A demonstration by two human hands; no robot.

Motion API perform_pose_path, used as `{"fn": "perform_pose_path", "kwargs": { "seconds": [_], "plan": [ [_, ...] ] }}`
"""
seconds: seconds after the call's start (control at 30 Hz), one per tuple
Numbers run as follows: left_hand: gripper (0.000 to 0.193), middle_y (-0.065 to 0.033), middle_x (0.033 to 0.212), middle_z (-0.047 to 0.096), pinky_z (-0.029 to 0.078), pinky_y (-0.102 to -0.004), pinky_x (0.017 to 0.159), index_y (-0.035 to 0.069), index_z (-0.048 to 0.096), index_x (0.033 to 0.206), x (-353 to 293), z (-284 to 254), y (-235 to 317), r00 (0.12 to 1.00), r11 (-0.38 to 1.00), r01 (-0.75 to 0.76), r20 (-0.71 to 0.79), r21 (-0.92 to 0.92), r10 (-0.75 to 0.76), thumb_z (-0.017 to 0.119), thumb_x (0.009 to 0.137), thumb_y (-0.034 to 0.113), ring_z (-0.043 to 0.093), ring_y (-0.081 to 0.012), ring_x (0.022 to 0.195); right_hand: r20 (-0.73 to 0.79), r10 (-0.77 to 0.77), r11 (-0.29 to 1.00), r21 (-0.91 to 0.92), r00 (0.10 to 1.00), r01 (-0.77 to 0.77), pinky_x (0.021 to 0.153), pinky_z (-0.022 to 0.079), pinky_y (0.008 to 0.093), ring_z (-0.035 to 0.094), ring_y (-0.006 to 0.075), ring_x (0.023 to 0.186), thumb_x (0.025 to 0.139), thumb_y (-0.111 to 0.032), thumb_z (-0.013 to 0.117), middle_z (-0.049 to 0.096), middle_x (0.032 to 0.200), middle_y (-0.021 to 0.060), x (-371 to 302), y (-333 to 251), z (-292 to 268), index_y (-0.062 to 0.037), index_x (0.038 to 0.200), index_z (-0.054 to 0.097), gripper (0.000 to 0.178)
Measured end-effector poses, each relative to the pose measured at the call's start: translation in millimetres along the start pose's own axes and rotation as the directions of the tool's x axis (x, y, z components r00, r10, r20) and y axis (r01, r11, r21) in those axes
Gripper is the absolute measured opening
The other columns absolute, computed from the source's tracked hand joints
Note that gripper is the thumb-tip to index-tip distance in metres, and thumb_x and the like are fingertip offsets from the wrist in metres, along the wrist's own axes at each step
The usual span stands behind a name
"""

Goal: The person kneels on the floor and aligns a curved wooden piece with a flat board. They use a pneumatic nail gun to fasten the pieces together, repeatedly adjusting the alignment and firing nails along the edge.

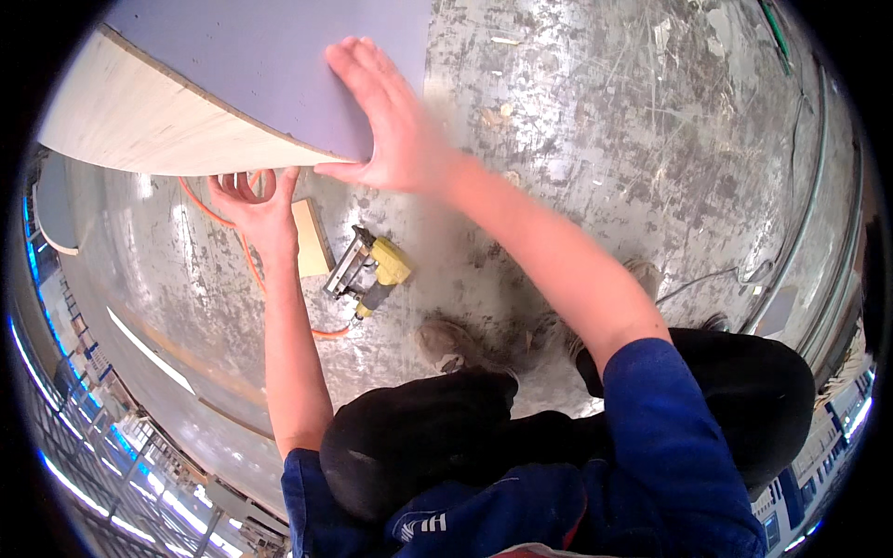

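A large wooden piece (177, 116) fills the upper left, with a pale wood-grain side and a grey-lilac top face (279, 56). My right hand (395, 130) grips its near right corner, fingers stretched over the grey face and thumb along the lower edge. Below that edge, my left hand (260, 214) holds on with curled fingers, their tips partly hidden by the wood. Close by the left forearm, a yellow and black nail gun (370, 268) lies on the floor. A pale wood block (313, 239) rests between it and my left wrist.
An orange air hose (247, 256) runs across the scuffed grey floor (595, 121) to the nail gun. My shoe (456, 344) stands near the gun. Long strips (153, 349) lie at the left; a dark cable (698, 282) and metal rails (823, 214) are at the right.
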State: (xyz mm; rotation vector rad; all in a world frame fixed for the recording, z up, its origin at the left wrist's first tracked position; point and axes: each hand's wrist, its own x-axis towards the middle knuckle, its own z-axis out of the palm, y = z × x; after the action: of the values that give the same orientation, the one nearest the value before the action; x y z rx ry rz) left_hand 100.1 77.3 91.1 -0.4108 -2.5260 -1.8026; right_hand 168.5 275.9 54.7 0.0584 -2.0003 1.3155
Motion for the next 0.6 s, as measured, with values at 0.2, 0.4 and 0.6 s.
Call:
{"fn": "perform_pose_path", "kwargs": {
  "seconds": [0.2, 0.4, 0.6],
  "plan": [
    [0.108, -0.02, 0.154, 0.023, 0.043, -0.0465, 0.111, 0.006, 0.007, 0.157, -1, 4, 7, 1.0, 0.999, -0.019, 0.017, 0.04, 0.018, 0.081, 0.079, -0.004, 0.035, -0.0319, 0.141, 0.093, 0.085, 0.996, -0.044, 0.992, -0.081, 0.123, 0.027, 0.0517, 0.027, 0.047, 0.147, 0.064, -0.04, 0.092, 0.026, 0.16, 0.0246, -23, 18, -3, -0.0117, 0.161, 0.018, 0.125],
    [0.108, -0.0195, 0.154, 0.023, 0.043, -0.0458, 0.111, 0.007, 0.006, 0.157, -2, 8, 7, 1.0, 0.999, 0.004, 0.002, 0.051, -0.004, 0.08, 0.079, -0.005, 0.036, -0.0317, 0.14, 0.108, 0.041, 0.997, -0.069, 0.993, -0.034, 0.122, 0.029, 0.0518, 0.026, 0.0501, 0.147, 0.065, -0.04, 0.092, 0.021, 0.161, 0.0269, -28, 26, -1, -0.0103, 0.161, 0.014, 0.128],
    [0.106, -0.0195, 0.151, 0.028, 0.043, -0.0477, 0.113, 0.004, 0.01, 0.155, -2, 5, 1, 0.999, 0.999, -0.026, -0.02, 0.021, 0.026, 0.08, 0.077, -0.007, 0.038, -0.0309, 0.138, 0.128, 0.042, 0.998, -0.052, 0.991, -0.036, 0.123, 0.026, 0.0523, 0.023, 0.0501, 0.148, 0.068, -0.039, 0.091, 0.018, 0.163, 0.0259, -28, 24, -2, -0.0103, 0.162, 0.012, 0.126]
  ]
}}
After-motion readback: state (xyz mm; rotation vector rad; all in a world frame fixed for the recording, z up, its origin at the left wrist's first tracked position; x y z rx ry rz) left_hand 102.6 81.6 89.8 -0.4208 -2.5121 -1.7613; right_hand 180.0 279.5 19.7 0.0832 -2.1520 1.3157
